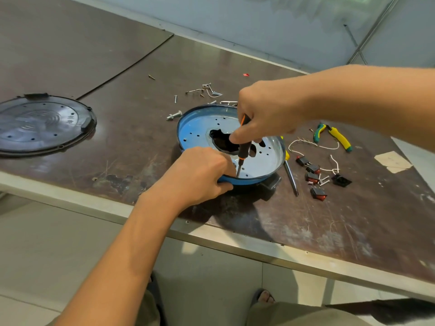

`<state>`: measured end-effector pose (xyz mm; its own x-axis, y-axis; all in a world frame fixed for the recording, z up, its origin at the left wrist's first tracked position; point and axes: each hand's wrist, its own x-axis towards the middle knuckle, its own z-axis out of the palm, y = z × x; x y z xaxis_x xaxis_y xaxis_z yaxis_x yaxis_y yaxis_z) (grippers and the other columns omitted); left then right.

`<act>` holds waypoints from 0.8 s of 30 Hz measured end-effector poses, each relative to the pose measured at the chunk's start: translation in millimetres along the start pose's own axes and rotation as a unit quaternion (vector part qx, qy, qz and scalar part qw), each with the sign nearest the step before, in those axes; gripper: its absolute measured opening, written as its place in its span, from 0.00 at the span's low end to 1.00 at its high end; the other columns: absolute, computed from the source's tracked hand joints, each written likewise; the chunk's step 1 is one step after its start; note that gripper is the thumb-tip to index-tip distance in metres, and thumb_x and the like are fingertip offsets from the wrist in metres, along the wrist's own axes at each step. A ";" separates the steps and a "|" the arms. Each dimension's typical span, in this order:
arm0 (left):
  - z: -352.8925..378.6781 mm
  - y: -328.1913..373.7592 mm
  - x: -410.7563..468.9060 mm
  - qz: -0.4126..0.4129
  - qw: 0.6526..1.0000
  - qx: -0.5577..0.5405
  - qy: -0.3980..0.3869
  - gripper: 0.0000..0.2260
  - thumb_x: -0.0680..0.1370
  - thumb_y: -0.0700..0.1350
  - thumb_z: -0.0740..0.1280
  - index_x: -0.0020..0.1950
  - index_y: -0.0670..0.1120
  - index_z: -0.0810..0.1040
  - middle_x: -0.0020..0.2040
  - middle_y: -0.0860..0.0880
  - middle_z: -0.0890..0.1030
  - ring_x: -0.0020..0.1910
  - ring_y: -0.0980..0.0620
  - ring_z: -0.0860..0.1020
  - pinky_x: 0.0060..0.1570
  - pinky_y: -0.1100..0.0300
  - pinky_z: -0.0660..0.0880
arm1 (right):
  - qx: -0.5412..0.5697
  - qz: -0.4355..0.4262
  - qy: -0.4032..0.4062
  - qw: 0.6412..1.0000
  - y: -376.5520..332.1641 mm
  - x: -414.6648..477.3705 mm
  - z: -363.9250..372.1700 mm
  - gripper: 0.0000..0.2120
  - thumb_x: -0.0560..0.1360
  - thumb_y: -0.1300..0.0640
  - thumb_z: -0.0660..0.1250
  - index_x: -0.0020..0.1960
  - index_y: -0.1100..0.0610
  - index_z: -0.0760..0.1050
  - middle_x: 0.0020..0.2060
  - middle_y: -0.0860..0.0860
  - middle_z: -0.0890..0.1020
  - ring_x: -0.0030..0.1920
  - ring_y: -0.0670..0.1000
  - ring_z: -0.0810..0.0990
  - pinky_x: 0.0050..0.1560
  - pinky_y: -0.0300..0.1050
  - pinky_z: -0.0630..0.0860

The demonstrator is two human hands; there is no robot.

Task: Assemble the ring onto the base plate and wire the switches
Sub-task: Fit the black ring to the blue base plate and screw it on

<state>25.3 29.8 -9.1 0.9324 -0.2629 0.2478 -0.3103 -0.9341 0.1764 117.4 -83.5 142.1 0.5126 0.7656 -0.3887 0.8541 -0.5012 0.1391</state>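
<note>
**Screwdriver at the near rim of the blue ring**

The blue round metal ring (200,135) lies near the front edge of the worn brown surface (117,149), on a black part whose tab (270,184) shows under its near side. The left hand (200,175) grips the ring's near rim, fingers curled over it. The right hand (266,114) is clamped round the black-and-orange screwdriver (242,147), whose tip stands just inside that rim, beside the left fingers; this hand and its forearm hide the ring's far right part.

Right of the ring lie a yellow-handled screwdriver (290,175), four black switches with red rockers (313,171), thin white wires (306,143), green-and-yellow pliers (334,135) and a paper scrap (392,161). Behind it are scattered loose screws (204,89) and a silver bolt (174,115). Well apart at the left rests a black round plastic disc (44,123); its raised characters are too small to read.
</note>
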 end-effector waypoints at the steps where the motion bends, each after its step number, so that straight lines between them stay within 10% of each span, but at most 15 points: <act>1: 0.4 -0.7 0.4 -0.001 1.000 0.001 0.001 0.16 0.77 0.58 0.66 0.61 0.53 0.81 0.57 0.54 0.82 0.54 0.53 0.80 0.54 0.53 0.79 | -0.014 -0.015 -0.023 1.000 -0.3 0.3 -2.5 0.19 0.78 0.40 0.66 0.41 0.57 0.77 0.27 0.51 0.80 0.28 0.51 0.79 0.28 0.42 0.74; 5: 0.6 -0.8 -0.8 -0.002 1.000 -0.009 0.000 0.17 0.77 0.57 0.66 0.62 0.51 0.81 0.57 0.53 0.83 0.54 0.51 0.80 0.55 0.51 0.79 | -0.084 -0.082 -0.065 0.991 -3.5 -8.6 -13.3 0.11 0.77 0.45 0.70 0.53 0.47 0.70 0.38 0.44 0.78 0.39 0.52 0.80 0.37 0.46 0.75; 11: -1.1 0.2 -1.3 0.013 1.000 -0.009 0.026 0.15 0.76 0.56 0.69 0.60 0.53 0.82 0.54 0.54 0.83 0.52 0.52 0.80 0.52 0.53 0.80 | -0.208 -0.105 0.076 0.969 2.0 -17.3 0.5 0.23 0.79 0.39 0.55 0.33 0.52 0.70 0.24 0.47 0.71 0.25 0.47 0.69 0.28 0.42 0.63; 19: -1.6 0.4 -0.4 0.013 0.999 -0.018 0.028 0.16 0.76 0.55 0.70 0.62 0.53 0.82 0.55 0.54 0.83 0.53 0.52 0.81 0.54 0.52 0.80 | -0.089 -0.041 -0.034 0.995 -6.5 -25.3 -3.7 0.13 0.77 0.39 0.65 0.53 0.46 0.69 0.35 0.41 0.72 0.35 0.43 0.71 0.32 0.37 0.61; 24: -0.9 -0.1 -0.2 0.009 1.000 -0.018 0.021 0.16 0.77 0.56 0.69 0.63 0.54 0.81 0.58 0.54 0.83 0.55 0.52 0.80 0.55 0.52 0.79 | -0.096 -0.057 -0.007 0.994 -13.5 -18.7 -3.0 0.09 0.79 0.46 0.65 0.48 0.52 0.76 0.36 0.46 0.78 0.35 0.46 0.74 0.34 0.39 0.67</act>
<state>25.0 30.2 -8.3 0.9181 -0.2686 0.2916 -0.3343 -0.9199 0.2051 96.6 -89.9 150.2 0.4106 0.8067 -0.4251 0.9088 -0.3239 0.2631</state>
